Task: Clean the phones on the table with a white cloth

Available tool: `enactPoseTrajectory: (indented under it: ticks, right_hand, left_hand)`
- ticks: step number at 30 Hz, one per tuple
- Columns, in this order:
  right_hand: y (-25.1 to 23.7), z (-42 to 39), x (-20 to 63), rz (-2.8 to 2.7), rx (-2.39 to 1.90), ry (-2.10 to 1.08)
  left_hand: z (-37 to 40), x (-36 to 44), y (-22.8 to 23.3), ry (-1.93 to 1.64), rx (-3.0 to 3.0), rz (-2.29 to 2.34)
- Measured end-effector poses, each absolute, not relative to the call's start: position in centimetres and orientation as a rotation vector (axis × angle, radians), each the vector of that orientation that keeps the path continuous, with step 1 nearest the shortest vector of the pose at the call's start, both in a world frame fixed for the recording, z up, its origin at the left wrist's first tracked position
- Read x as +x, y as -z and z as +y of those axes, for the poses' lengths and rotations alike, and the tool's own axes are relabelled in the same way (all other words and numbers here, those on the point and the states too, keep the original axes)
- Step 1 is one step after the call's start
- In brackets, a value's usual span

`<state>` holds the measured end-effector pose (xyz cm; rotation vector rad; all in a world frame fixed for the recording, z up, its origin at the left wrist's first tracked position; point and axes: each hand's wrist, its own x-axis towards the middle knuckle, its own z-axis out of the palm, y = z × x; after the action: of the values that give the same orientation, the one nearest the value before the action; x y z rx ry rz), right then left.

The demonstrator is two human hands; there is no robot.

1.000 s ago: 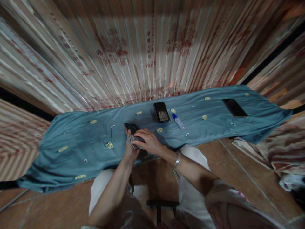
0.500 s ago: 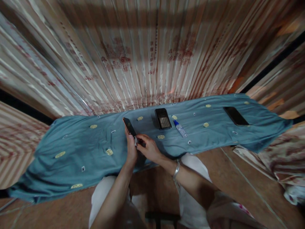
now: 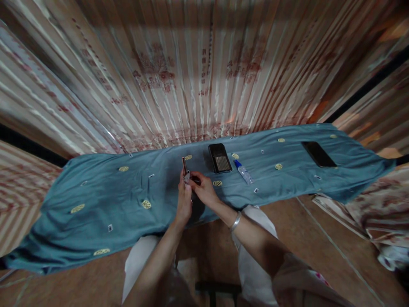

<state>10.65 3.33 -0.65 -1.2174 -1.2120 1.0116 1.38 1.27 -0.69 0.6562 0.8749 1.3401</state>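
Over the blue cover [image 3: 124,221], gripping a phone [image 3: 184,163] in the left hand [image 3: 184,204]; now turned nearly edge-on and held a little farther right, where 0.5 s ago tilted to show its screen. Just right of that, pinching a grey rag [image 3: 187,177] against the phone with the bent fingers of the right hand [image 3: 205,192]; cannot tell how far wrapped around. No change farther right in the black device [image 3: 220,158], in the blue-capped bottle [image 3: 244,173] just beside it, or in the 2nd phone [image 3: 318,154] lying well apart.
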Motion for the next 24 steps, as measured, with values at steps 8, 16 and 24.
enactPoseTrajectory:
  ticks: [8, 16, 24]
  right_hand:
    - [0.9, 3.1, 10.5, -1.306, -1.21, -0.848]
    - [0.8, 0.3, 9.7, -1.797, -1.08, -0.617]
    - [1.2, 0.5, 10.9, -2.034, -1.042, -0.515]
  left_hand:
    - [2.0, 1.9, 1.6, -1.466, 0.754, 0.795]
    - [2.9, 0.5, -1.4, -1.175, 0.282, 0.831]
    - [2.8, 1.1, -1.5, -1.141, 0.187, 0.831]
